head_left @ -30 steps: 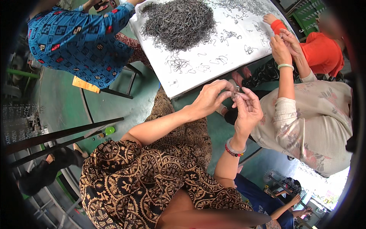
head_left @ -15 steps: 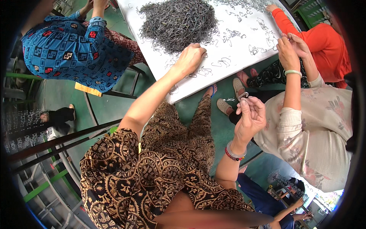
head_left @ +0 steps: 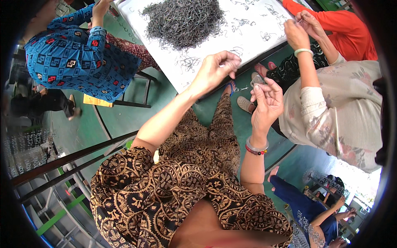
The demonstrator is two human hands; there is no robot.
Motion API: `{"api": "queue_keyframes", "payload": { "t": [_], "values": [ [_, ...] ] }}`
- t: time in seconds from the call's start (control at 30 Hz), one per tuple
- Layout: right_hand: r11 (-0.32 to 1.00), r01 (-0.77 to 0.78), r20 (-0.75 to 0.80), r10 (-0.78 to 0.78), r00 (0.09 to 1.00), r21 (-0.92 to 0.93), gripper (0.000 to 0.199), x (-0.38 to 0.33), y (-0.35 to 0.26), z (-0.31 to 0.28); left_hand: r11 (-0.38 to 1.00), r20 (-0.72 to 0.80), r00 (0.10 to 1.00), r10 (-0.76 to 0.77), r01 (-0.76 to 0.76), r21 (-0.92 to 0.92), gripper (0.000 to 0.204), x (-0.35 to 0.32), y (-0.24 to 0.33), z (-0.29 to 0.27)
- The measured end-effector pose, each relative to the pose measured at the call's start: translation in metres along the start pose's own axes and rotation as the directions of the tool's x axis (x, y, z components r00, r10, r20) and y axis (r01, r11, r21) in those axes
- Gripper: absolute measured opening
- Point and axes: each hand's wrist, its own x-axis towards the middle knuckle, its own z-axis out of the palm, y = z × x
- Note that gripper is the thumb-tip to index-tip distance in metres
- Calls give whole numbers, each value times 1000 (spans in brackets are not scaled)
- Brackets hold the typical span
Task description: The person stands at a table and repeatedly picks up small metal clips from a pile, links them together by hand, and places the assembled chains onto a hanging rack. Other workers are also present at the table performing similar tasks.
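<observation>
My left hand (head_left: 216, 71) hovers over the near edge of the white table, its fingers curled and the thumb drawn in toward them. Whatever may be between those fingertips is too small to make out. Off the table's edge, my right hand (head_left: 267, 101) is raised with thumb and fingers pinched on a small curved metal piece (head_left: 258, 80), partly hidden by the fingertips. A large heap of thin dark metal hooks (head_left: 184, 22) lies on the white table (head_left: 165, 68). A looser cluster of hooks (head_left: 188, 63) sits nearer to me, left of my left hand.
At the left sits a person in a blue patterned shirt (head_left: 68, 62). Close on my right, a person in a cream top (head_left: 331, 107) works with both hands raised; beyond is someone in orange (head_left: 349, 31). A dark metal rail (head_left: 74, 159) runs at my left.
My left hand has lifted off the hooks on the table and moved right, toward my right hand. My right hand has shifted slightly up, still pinching. The view has shifted a little.
</observation>
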Motion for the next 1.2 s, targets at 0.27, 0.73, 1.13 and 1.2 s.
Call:
{"api": "queue_keyframes", "payload": {
  "t": [0.27,0.73,1.13,1.2],
  "values": [
    [999,52,-61,-52,997,2,36,-13,2,12,965,16,966,259,-260,35,11,-32,10,31],
    [856,-163,68,224,972,-492,21,70,53,-16,947,-39,952,303,-297,120,7,-37,20,15],
    [245,202,214,25,977,-948,12,185,171,28,971,3,975,224,-223,90,7,-45,9,10],
    [271,155,176,55,983,-950,10,188,169,27,972,6,979,204,-203,117,9,-48,9,13]
  ]
}}
